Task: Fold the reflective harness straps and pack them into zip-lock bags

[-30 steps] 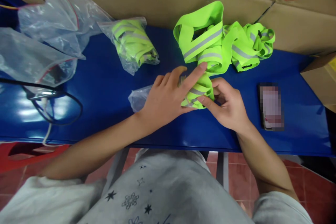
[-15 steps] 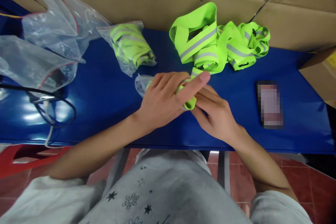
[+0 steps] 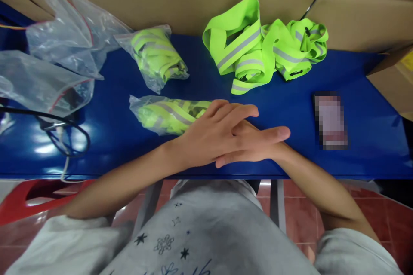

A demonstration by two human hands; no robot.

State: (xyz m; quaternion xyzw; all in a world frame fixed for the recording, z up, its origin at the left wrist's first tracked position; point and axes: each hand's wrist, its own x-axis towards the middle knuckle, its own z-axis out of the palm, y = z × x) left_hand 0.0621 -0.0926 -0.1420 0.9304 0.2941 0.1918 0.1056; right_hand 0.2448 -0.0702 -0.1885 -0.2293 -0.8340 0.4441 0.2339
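Hands overlap by bag of green straps

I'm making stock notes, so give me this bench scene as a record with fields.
Left hand: crossed over right hand
Grip: unclear; right hand partly hidden
Nearer bag: clear, holding green striped straps; right end hidden
Farther bag: likewise filled
Loose straps: heaped toward the back
Phone: right side of blue table
Bags at left: clear, with red lines

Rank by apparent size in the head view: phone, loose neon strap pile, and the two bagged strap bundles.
1. Loose neon strap pile
2. Upper bagged bundle and lower bagged bundle: order unsure, as the left hand hides part of the lower
3. Phone
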